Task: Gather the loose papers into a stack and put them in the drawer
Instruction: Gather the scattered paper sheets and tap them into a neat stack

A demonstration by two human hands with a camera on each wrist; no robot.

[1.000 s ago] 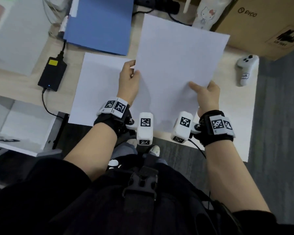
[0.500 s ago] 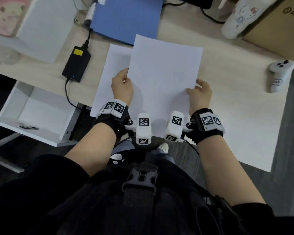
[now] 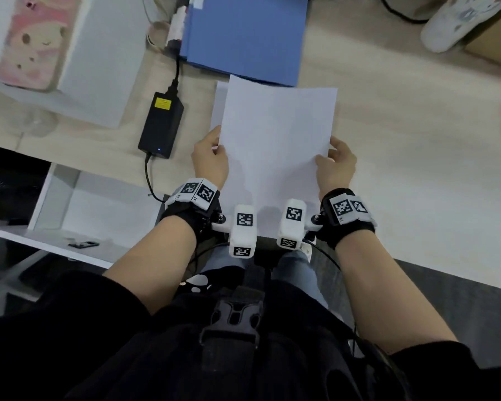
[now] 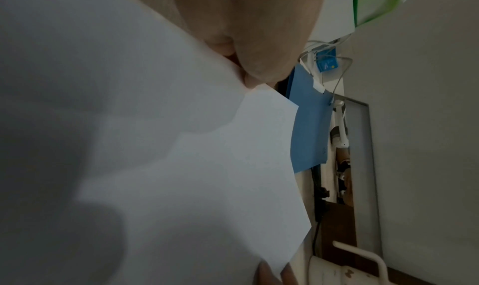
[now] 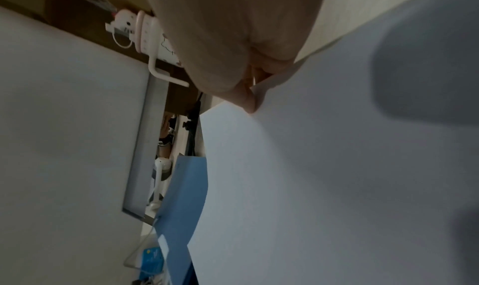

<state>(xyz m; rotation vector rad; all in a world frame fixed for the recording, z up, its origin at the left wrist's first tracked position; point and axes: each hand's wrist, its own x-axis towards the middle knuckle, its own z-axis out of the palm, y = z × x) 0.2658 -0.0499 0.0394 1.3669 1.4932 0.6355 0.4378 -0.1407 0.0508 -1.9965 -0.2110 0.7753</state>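
- Papers [image 3: 275, 140] sit between my two hands above the desk [image 3: 402, 157]; I count at least two sheets, since a second one's edge peeks out along the left side behind the top sheet.
- Left hand [image 3: 210, 160] pinches the left edge of the papers, thumb on top; the left wrist view shows a thumb pressed onto the sheet's margin.
- Right hand [image 3: 336, 169] pinches the right edge the same way, thumb over the face and fingers curled behind.
- I judge that holding both long edges lets me square the offset sheets together, which is why the hands mirror one another.
- Drawer [image 3: 99, 209] stands open at the lower left, below the desk's edge, well apart from the papers; I read it as where the stack goes.
- Blue folder [image 3: 243, 36] lies just beyond the sheets' far edge, and a black power adapter [image 3: 161, 125] rests near my left hand, so I would swing the stack left with care not to snag its cable.
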